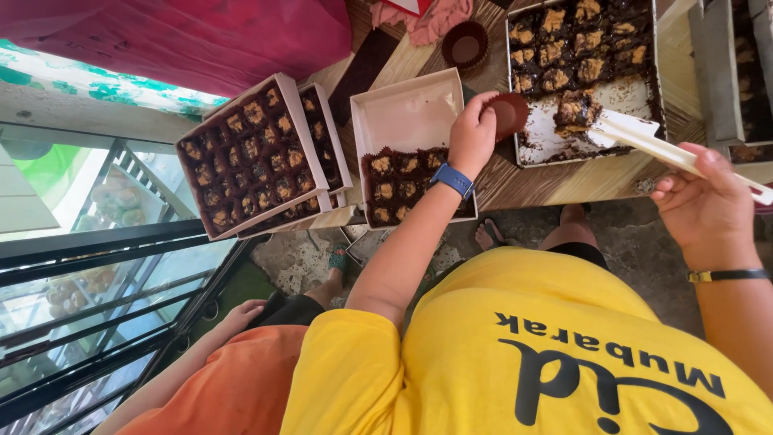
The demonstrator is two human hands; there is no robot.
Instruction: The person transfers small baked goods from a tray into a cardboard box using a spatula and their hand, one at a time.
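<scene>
My left hand (pixel 473 133) pinches a brown paper cup (pixel 510 113) beside the tray (pixel 564 145), my right hand (pixel 699 201) grips a white spatula (pixel 644 138) under a brownie (pixel 573 111), which I judge could slide off if tilted

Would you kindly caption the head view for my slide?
Left hand holds brown paper cup; right hand lifts brownie on white spatula.
</scene>
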